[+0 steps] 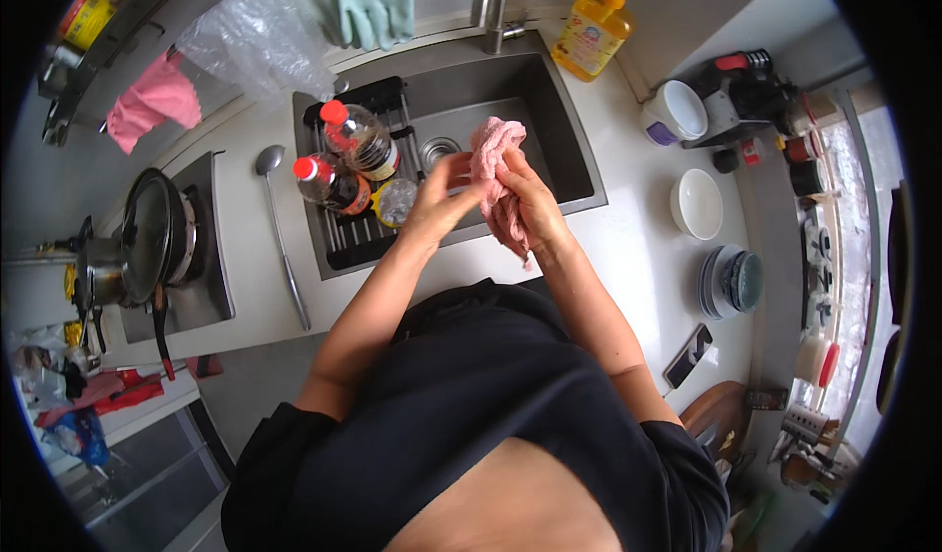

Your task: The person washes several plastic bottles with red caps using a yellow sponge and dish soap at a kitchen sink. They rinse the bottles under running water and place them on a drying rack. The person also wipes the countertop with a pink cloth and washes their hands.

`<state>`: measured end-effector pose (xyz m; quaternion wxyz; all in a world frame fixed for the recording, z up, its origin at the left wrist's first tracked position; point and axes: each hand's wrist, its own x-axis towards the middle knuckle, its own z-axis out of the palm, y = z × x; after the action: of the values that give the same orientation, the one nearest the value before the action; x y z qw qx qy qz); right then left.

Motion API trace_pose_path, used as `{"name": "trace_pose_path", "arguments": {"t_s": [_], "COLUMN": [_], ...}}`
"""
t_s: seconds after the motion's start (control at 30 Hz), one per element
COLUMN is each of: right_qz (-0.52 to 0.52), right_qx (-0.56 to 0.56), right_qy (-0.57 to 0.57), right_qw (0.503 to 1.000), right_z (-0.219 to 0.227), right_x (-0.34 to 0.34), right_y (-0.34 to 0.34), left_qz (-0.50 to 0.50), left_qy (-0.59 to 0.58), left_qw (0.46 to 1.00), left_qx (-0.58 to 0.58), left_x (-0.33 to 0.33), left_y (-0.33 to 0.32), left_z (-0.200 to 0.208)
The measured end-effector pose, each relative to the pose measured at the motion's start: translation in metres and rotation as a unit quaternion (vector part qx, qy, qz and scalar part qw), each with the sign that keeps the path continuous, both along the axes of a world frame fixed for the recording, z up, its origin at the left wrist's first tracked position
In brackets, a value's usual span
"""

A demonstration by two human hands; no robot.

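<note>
A crumpled pink cloth [497, 148] is bunched up between my hands, over the near part of the grey sink [581, 150]. My right hand [531, 197] grips it from the right, thumb pressed on top, and a loose end hangs down beside the palm. From the left, my left hand [444, 199] has its fingers curled against the same cloth; part of their contact is hidden. Left of my left hand, two red-capped bottles [361, 144] [334, 185] stand on the black drying rack [359, 250], with a yellow-rimmed clear item [396, 202] beside them.
Behind the sink are a faucet [491, 7] and a yellow pump bottle [593, 34]. Rightward sit a white bowl [697, 204], stacked dishes [721, 279] and a phone [688, 356]. A long ladle [283, 233] lies left, near a lidded pan [149, 233] on the stove.
</note>
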<state>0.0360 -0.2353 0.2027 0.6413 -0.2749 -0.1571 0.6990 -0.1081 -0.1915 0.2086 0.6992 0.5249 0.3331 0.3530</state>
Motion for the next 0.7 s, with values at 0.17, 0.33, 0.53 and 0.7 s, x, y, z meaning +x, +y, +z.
{"name": "trace_pose_path", "arguments": {"t_s": [0.17, 0.33, 0.53, 0.7], "right_qz": [-0.030, -0.052, -0.065, -0.199], "right_qx": [0.017, 0.009, -0.125, -0.152], "right_qy": [-0.191, -0.450, -0.385, -0.469], "right_qw": [0.981, 0.892, 0.912, 0.847], "right_z": [0.008, 0.008, -0.006, -0.035], "right_x": [0.004, 0.052, 0.094, 0.068], "right_y": [-0.007, -0.032, -0.055, -0.053], "left_qz": [-0.068, -0.013, 0.077, 0.012], "left_qy": [-0.017, -0.040, -0.166, -0.121], "left_qw": [0.997, 0.992, 0.939, 0.979], "left_qx": [-0.013, -0.122, -0.293, -0.165], "left_x": [0.013, 0.005, 0.007, 0.032], "left_y": [0.004, 0.019, 0.037, 0.025], "left_z": [-0.003, -0.033, -0.048, -0.012]}}
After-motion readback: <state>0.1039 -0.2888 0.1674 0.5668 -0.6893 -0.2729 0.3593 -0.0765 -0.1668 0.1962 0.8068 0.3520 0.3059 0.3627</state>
